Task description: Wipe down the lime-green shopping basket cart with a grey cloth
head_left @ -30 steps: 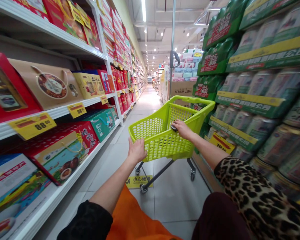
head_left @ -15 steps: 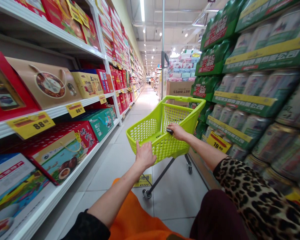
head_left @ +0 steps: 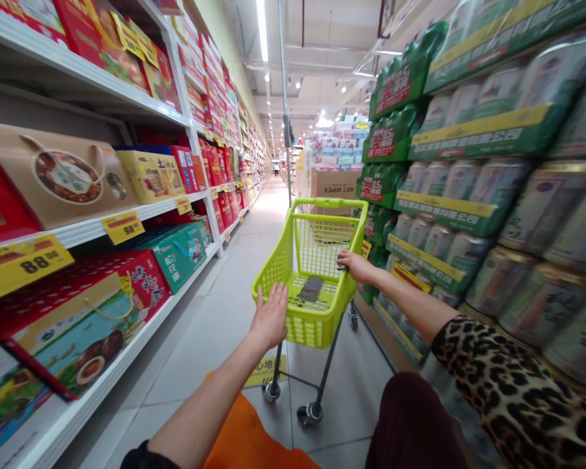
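Observation:
A lime-green plastic shopping cart [head_left: 317, 322] stands in front of me on dark legs with casters. My left hand [head_left: 272, 316] lies at the near left corner of its basket, fingers stretched out and pointing forward. On the right rim my right hand [head_left: 355, 266] is closed, and a small dark piece [head_left: 342, 262] shows by its fingertips; I cannot tell what that is. A flat dark item [head_left: 312, 288], partly blurred out, rests on the basket floor.
Shelves of red, brown and green gift boxes [head_left: 68, 170] line the left side. Stacked packs of cans [head_left: 449, 212] rise close on the right. Ahead stand a wet wipes carton [head_left: 332, 184] and a thin metal pole [head_left: 284, 78]. A yellow floor sign [head_left: 261, 372] lies under the cart.
The cart has turned from slanting rightward to pointing more straight down the aisle. My left hand has gone from curled to stretched-out fingers. My right hand stays on the rim.

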### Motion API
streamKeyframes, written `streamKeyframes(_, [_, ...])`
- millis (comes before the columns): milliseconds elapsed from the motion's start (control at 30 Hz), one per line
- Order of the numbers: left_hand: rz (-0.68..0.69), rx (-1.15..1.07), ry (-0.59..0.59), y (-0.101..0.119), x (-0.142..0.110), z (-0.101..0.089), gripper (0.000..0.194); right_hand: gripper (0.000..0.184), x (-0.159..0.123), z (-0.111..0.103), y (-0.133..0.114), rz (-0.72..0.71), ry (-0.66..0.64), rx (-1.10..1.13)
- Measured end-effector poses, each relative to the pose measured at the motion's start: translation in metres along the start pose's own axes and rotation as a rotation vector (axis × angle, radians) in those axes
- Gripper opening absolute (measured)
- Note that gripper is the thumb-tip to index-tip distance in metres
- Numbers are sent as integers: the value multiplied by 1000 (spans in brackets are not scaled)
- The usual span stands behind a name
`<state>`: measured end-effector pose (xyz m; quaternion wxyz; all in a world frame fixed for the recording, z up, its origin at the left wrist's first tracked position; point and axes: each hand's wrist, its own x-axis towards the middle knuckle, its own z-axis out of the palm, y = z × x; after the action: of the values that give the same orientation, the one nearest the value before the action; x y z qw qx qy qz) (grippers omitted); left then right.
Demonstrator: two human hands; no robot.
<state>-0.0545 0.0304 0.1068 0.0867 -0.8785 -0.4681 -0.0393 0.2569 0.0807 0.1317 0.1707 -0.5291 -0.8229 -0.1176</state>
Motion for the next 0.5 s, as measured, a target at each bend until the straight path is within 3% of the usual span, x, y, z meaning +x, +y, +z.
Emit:
streamKeyframes(167, [-12, 18, 33, 23, 4, -1, 82, 45, -14, -8, -19, -8, -48, 56])
streamKeyframes(500, [-42, 45, 90, 34, 9, 0, 80, 41, -56, -17, -92, -70, 1, 155])
